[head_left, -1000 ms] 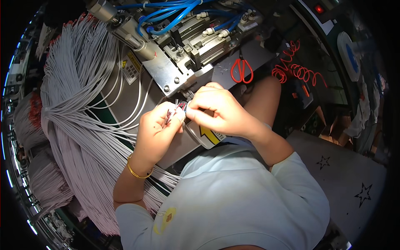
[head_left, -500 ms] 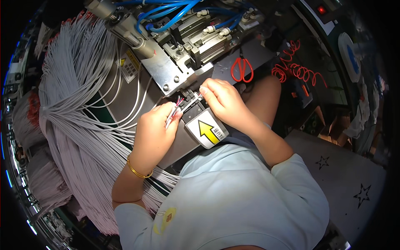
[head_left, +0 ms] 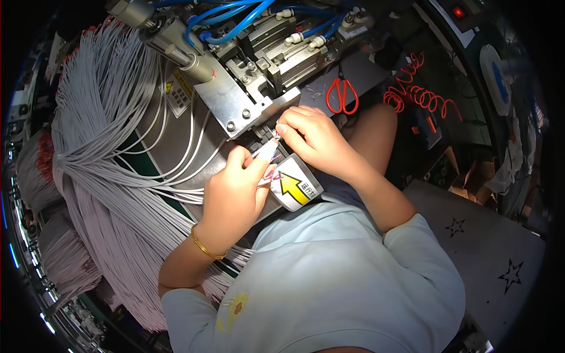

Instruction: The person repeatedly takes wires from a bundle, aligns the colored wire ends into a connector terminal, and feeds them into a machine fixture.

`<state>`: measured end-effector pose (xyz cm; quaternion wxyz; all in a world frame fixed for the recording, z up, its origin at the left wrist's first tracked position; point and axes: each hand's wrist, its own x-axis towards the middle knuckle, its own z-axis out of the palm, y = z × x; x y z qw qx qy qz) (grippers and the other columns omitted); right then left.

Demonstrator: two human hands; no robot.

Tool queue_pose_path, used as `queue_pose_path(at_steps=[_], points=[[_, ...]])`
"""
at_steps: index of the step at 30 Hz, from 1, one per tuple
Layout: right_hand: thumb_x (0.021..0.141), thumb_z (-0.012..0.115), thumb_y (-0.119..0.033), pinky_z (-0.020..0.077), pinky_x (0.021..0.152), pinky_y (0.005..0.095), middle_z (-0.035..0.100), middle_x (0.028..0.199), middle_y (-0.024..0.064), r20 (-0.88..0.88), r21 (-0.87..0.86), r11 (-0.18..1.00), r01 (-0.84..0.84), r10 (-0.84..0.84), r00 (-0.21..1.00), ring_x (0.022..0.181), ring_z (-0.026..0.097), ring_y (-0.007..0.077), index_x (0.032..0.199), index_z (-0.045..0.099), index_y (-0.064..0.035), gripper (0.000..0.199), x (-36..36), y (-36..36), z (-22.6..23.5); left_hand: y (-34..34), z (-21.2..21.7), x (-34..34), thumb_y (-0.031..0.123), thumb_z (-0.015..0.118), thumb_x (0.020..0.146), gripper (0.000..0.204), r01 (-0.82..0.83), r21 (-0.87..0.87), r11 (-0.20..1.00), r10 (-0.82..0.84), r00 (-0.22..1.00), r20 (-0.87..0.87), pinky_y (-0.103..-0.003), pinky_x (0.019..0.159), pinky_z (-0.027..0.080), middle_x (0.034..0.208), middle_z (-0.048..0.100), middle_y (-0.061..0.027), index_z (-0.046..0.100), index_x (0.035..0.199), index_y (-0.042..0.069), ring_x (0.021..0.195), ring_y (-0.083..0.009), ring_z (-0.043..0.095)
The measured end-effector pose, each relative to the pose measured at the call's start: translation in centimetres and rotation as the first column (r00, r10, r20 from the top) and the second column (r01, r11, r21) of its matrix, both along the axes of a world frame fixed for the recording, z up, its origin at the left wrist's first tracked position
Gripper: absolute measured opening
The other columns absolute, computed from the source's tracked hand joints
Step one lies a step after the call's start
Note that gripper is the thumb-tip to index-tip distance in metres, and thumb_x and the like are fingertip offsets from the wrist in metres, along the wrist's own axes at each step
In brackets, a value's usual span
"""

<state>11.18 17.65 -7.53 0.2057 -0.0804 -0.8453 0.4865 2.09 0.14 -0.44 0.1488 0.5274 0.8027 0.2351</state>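
My left hand grips the end of a grey cable whose thin coloured wires fan out from my fingers. My right hand pinches the tips of those wires right at the mouth of a metal machine head. Just below both hands lies a curved white label with a yellow arrow. A gold bangle circles my left wrist.
A thick bundle of grey cables drapes over the left of the bench. Blue air hoses run over the machine. Red-handled scissors lie behind my right hand, a red coiled cord further right. A grey starred surface sits at the right.
My right hand has moved up toward the machine head, uncovering the yellow arrow label. My left hand has stayed beside it, holding the wire ends.
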Motion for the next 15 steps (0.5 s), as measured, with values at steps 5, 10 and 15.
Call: queue_pose_path(at_steps=[5,10,15], points=[[0.090,0.059,-0.014,0.0424,0.072,0.0379,0.060,0.080,0.0098,-0.016,0.158,0.986,0.049,-0.047,0.999,0.077,0.057,0.0288,0.090,0.061,-0.0022,0.012,0.3,-0.1,1.1,0.0,-0.5,-0.2,0.013,0.069,0.081,0.015,0.052,-0.024,0.998,-0.054,0.994,-0.096,-0.038,0.051,0.049,0.085,0.052,-0.0095,0.064,0.094,0.007,0.059,-0.0269,0.060],[0.090,0.060,-0.014,0.0424,0.073,0.0374,0.061,0.080,0.0080,0.003,0.190,0.981,0.041,-0.042,0.999,0.078,0.058,0.0281,0.090,0.061,-0.0026,0.012,0.3,0.1,1.1,0.3,-0.5,-0.2,0.013,0.069,0.082,0.013,0.050,-0.015,0.999,-0.051,0.994,-0.101,-0.038,0.051,0.049,0.084,0.052,-0.0092,0.064,0.092,0.008,0.058,-0.0268,0.060],[0.089,0.060,-0.013,0.0432,0.071,0.0379,0.061,0.081,0.0084,0.072,0.144,0.989,-0.010,0.000,0.997,0.077,0.058,0.0282,0.089,0.061,-0.0020,0.011,0.5,0.3,1.3,0.4,-0.7,-0.5,0.014,0.069,0.081,0.013,0.056,-0.015,0.998,-0.058,0.992,-0.114,-0.038,0.051,0.048,0.082,0.053,-0.0088,0.064,0.092,0.008,0.057,-0.0268,0.060]])
